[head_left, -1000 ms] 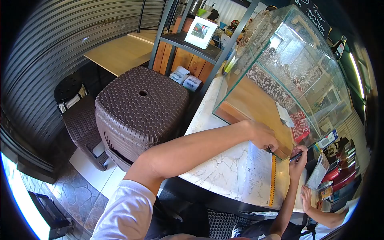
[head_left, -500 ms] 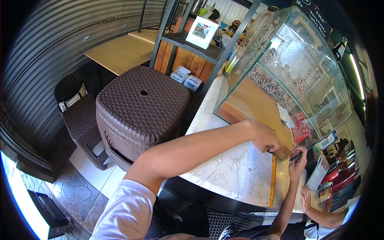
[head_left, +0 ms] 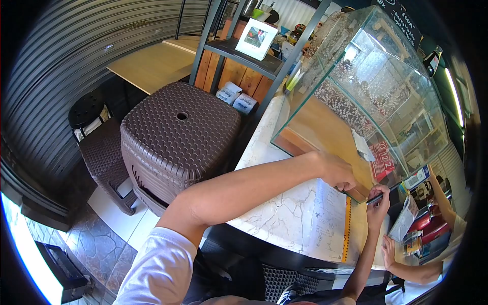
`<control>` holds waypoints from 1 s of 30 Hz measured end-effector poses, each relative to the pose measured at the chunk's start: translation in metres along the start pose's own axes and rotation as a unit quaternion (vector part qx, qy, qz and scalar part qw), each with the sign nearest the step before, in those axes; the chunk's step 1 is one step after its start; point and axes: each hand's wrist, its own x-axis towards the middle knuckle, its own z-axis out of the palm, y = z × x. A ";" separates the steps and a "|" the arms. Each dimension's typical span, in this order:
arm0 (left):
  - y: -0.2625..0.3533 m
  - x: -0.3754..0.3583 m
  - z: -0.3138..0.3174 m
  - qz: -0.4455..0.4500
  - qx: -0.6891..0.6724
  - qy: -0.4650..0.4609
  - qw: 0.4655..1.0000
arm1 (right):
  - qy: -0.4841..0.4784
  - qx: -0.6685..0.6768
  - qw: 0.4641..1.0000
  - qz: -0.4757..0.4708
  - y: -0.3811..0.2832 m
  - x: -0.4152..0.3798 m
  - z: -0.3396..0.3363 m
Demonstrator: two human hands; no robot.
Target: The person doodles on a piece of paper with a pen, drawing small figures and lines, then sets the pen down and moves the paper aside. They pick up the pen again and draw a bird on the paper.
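Observation:
My left hand [head_left: 336, 172] is closed, fingers curled down beside the front edge of a wooden board [head_left: 315, 124] under the glass case. Whatever its fingers hold is hidden. My right hand [head_left: 377, 207] is wrapped round a dark pen [head_left: 375, 199] near the board's right corner. Below both hands lies a spiral notebook [head_left: 329, 223] with handwriting on its page and an orange edge. The left forearm crosses above the marble-patterned counter [head_left: 277, 221].
The glass case [head_left: 351, 76] rises just beyond my hands. A red number sign [head_left: 381, 161] stands behind its pane. At right, another person's hand [head_left: 389, 251] rests on the counter, near a red machine [head_left: 427, 221]. A brown woven stool stack [head_left: 178, 132] stands at left.
The other person's raised arm has come into view at the far right. My left fingers have shifted slightly, and the small dark item seen at them earlier is now hidden. My right hand barely moved.

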 end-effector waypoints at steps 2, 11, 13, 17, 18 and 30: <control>0.000 0.002 -0.001 -0.001 0.017 -0.010 1.000 | -0.021 -0.015 1.000 0.003 0.003 -0.001 -0.002; 0.005 0.007 0.003 -0.018 0.055 -0.042 0.997 | -0.011 0.001 1.000 0.017 -0.003 0.000 -0.001; 0.006 0.007 0.003 -0.021 0.058 -0.044 0.997 | -0.009 0.000 1.000 0.008 -0.002 0.001 -0.001; 0.010 0.006 0.001 -0.025 0.062 -0.054 0.996 | -0.007 0.000 1.000 0.013 -0.004 0.001 -0.001; 0.011 0.005 0.001 -0.025 0.062 -0.052 0.996 | -0.007 0.000 1.000 0.013 -0.003 0.001 -0.001; 0.016 0.001 -0.004 -0.060 0.054 -0.054 0.995 | 0.004 0.003 1.000 0.005 -0.003 0.001 -0.001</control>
